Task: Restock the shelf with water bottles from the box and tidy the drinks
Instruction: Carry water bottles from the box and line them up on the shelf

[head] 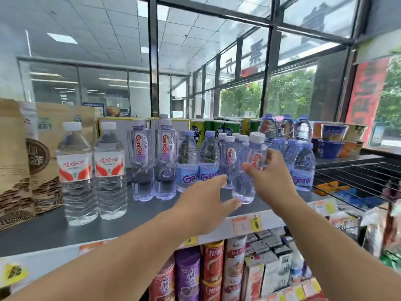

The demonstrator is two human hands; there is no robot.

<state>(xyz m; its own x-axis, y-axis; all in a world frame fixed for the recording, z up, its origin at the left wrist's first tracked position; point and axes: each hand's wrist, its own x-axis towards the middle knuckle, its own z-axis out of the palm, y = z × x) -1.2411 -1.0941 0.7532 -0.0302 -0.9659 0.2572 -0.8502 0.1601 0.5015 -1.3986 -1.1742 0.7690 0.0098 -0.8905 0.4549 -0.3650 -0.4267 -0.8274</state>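
Bottles with white caps [76,170] are stood well to the left of both hands on the grey shelf [54,227]. Fingers of the left hand [208,200] are held straight, spread beneath the tilted water bottle [249,170], which is pinched by the right hand [271,177] between thumb and curled fingers.

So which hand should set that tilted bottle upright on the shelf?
The right hand: it already grips the tilted bottle. The left hand is open near its base, holding nothing.
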